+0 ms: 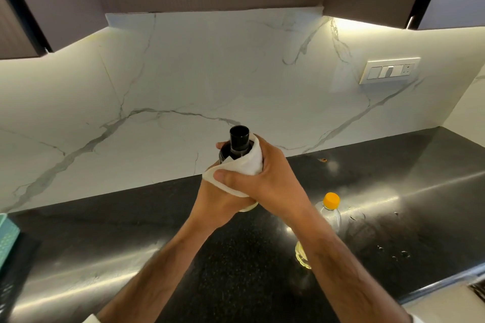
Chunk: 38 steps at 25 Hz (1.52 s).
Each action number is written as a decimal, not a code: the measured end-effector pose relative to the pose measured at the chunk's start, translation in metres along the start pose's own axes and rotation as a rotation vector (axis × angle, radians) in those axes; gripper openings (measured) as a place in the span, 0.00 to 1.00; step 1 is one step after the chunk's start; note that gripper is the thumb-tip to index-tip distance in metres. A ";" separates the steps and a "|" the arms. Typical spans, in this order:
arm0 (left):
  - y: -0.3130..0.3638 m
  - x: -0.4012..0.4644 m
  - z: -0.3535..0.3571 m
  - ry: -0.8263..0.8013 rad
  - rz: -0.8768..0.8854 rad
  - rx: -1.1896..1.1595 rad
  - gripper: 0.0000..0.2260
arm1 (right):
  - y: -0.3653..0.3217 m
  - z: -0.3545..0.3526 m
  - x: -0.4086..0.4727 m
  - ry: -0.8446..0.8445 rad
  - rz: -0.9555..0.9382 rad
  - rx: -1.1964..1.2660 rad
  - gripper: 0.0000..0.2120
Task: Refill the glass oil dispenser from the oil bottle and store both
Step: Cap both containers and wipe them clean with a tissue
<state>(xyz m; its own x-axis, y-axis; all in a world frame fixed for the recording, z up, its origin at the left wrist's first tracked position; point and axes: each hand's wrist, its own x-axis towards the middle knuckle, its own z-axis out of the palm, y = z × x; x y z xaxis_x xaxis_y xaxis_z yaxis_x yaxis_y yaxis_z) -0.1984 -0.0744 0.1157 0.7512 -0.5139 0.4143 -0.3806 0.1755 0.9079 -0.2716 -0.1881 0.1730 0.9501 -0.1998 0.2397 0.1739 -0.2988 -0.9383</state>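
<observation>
The person is holding the glass oil dispenser with the black cap [238, 143] up above the dark speckled stone counter [183, 257], in front of the white marble backsplash [183, 81]. The left hand [217, 204] is gripping the dispenser's lower body from the near left, and the right hand [265, 178] is pressing a white cloth [246, 165] around its shoulder, fingers curled over the cloth and glass, apparently wiping it. Both hands are therefore full; neither is free.

The clear plastic oil bottle with the orange cap [331, 200] is standing on the counter just to the right, partly hidden behind the right forearm, with yellow oil showing low in it.

Judged from this, 2 risks stand out. Oily glass is slippery, so if either grip loosens during wiping the dispenser could slide out and break on the stone. The right forearm is also passing very close to the bottle, so a careless swing could knock it over. Small droplets [393, 253] are lying on the counter to the far right, which could make any set-down spot slick.
</observation>
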 end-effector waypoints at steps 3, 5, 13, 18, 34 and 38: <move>0.008 -0.004 0.009 0.096 0.052 0.074 0.27 | 0.003 0.019 -0.009 0.223 -0.030 0.009 0.27; 0.012 -0.008 0.013 0.148 0.086 0.180 0.23 | 0.004 0.027 -0.013 0.326 -0.074 0.025 0.22; -0.004 -0.010 0.017 0.218 0.058 0.235 0.18 | 0.013 0.035 -0.011 0.320 -0.028 -0.022 0.26; -0.010 -0.008 0.002 0.100 -0.104 -0.037 0.21 | 0.029 -0.001 -0.018 0.067 0.062 0.278 0.23; -0.002 -0.006 0.002 -0.032 -0.139 -0.081 0.20 | 0.022 -0.017 -0.010 -0.035 0.070 0.293 0.17; -0.003 -0.003 0.008 0.103 -0.162 0.007 0.16 | 0.022 0.010 -0.030 0.084 -0.092 -0.016 0.24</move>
<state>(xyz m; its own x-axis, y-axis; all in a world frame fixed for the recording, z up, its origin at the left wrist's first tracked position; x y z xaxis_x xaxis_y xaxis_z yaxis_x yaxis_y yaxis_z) -0.2041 -0.0805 0.1116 0.8539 -0.4465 0.2673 -0.2537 0.0914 0.9630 -0.2936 -0.1791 0.1422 0.9052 -0.2481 0.3450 0.2543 -0.3342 -0.9075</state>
